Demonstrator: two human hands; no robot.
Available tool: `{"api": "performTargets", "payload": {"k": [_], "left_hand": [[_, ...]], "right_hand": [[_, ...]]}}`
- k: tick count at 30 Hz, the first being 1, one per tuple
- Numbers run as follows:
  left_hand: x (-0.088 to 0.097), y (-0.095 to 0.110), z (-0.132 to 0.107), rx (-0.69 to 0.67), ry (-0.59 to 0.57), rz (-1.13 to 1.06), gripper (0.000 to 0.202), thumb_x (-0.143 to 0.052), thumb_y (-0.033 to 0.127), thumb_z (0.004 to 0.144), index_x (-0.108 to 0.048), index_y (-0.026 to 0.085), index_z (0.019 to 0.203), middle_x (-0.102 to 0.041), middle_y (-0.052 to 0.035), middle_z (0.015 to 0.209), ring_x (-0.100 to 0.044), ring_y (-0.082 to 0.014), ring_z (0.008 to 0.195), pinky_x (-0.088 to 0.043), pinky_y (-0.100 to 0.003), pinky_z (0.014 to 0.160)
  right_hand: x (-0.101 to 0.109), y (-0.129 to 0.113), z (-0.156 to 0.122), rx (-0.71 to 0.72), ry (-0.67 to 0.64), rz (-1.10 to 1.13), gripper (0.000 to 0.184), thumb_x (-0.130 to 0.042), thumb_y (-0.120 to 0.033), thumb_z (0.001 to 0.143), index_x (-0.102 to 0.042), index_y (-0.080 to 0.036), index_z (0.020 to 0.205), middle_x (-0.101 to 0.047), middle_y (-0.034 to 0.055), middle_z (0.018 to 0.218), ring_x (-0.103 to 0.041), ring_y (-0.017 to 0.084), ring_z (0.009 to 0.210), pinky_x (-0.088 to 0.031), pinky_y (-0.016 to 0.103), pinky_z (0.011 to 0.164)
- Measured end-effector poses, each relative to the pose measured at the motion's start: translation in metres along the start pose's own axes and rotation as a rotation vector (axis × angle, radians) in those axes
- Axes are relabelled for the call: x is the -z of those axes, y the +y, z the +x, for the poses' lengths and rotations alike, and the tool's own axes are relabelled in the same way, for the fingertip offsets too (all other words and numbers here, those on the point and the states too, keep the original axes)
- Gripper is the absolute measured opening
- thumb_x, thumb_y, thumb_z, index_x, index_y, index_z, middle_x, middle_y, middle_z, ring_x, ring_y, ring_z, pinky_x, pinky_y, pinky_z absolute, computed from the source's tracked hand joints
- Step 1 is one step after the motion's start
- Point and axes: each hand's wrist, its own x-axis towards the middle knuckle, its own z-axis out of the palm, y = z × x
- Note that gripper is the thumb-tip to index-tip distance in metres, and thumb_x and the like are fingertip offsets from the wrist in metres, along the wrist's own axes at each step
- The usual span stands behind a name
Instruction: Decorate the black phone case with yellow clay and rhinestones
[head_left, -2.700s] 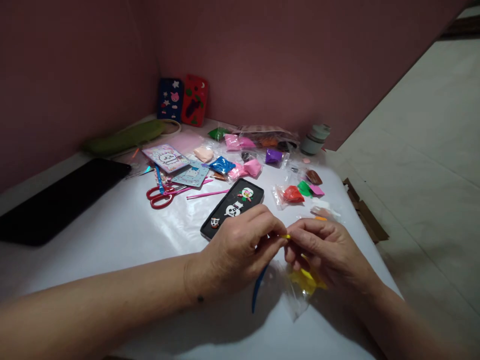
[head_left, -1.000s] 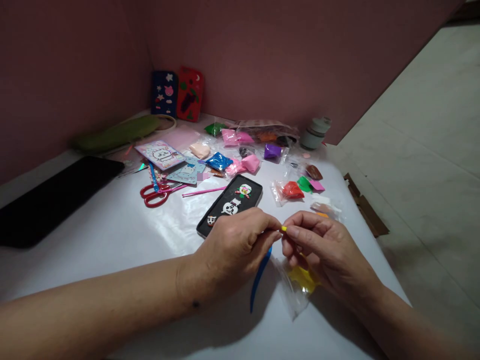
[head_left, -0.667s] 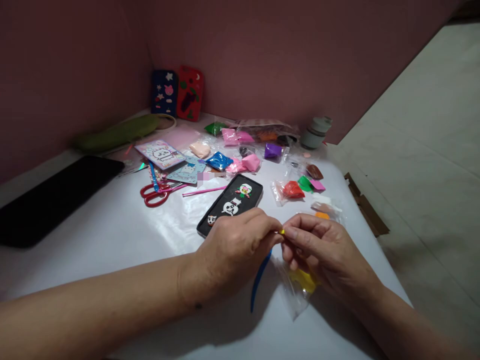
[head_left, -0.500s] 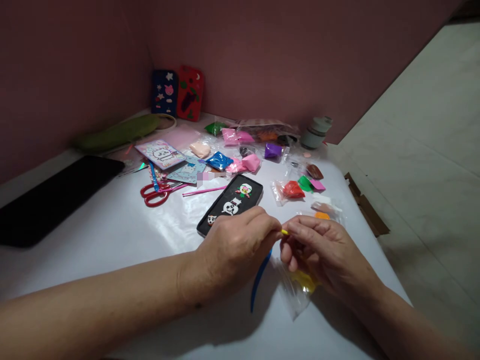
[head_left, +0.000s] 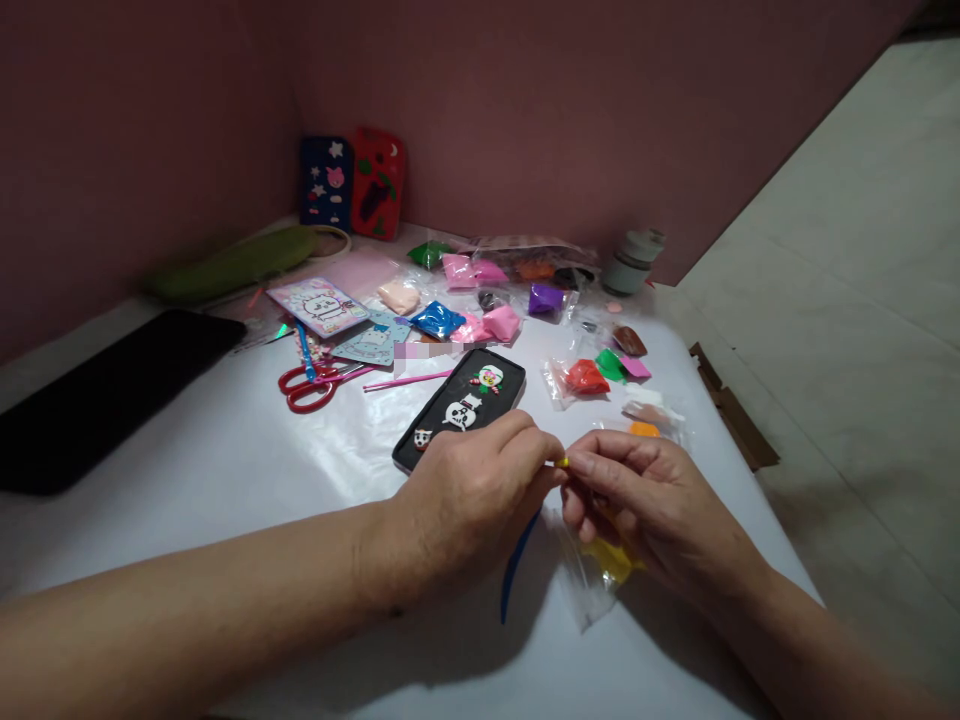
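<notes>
Head view: tiny yellow clay bit (head_left: 562, 462) pinched between hands.

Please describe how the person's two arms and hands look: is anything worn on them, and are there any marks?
Both forearms are bare up to the picture's edge; no sleeves show. The left hand and the right hand carry no gloves, and no rings, watch or bracelet are visible. A small dark spot sits near the left wrist. The fingernails look short and unpainted.

Left hand (head_left: 469, 495) and right hand (head_left: 652, 505) pinch yellow clay (head_left: 562, 462).
</notes>
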Motion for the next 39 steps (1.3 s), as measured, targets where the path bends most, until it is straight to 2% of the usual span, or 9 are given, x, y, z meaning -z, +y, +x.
{"api": "performTargets", "payload": {"k": [5,9,29,39], "left_hand": [[0.002,0.0,0.005,0.021,0.038,-0.027,0.016,-0.048,0.014,0.09,-0.062,0.009,0.083,-0.058,-0.0026,0.072,-0.053,-0.0092,0.061,-0.042,-0.019,0.055],[0.004,0.001,0.007,0.022,0.057,-0.039,0.011,-0.052,0.01,0.088,-0.061,0.009,0.081,-0.056,-0.0006,0.07,-0.05,-0.0071,0.061,-0.04,-0.016,0.057],[0.004,0.001,0.004,0.044,0.057,-0.034,0.011,-0.053,0.012,0.088,-0.061,0.009,0.081,-0.058,-0.0007,0.07,-0.051,-0.0068,0.062,-0.039,-0.016,0.058],[0.003,0.002,0.005,0.061,0.025,-0.018,0.01,-0.053,0.013,0.087,-0.062,0.012,0.082,-0.06,-0.0008,0.071,-0.054,-0.0078,0.061,-0.04,-0.016,0.056]], "right_hand": [[-0.001,-0.005,-0.002,0.022,0.028,0.075,0.029,-0.066,-0.044,0.081,-0.068,-0.016,0.074,-0.069,0.0034,0.062,-0.057,0.007,0.047,-0.042,0.017,0.047],[-0.002,-0.008,-0.002,0.037,0.039,0.132,0.025,-0.068,-0.039,0.08,-0.069,-0.015,0.074,-0.069,0.0037,0.062,-0.058,0.007,0.047,-0.041,0.014,0.044],[-0.002,-0.006,-0.003,-0.003,0.043,0.126,0.022,-0.07,-0.037,0.08,-0.069,-0.016,0.075,-0.069,0.003,0.063,-0.057,0.005,0.046,-0.038,0.012,0.04],[-0.006,-0.011,-0.002,-0.028,0.094,0.054,0.026,-0.069,-0.04,0.08,-0.066,-0.016,0.07,-0.068,0.0018,0.062,-0.055,0.007,0.048,-0.042,0.016,0.047]]}}
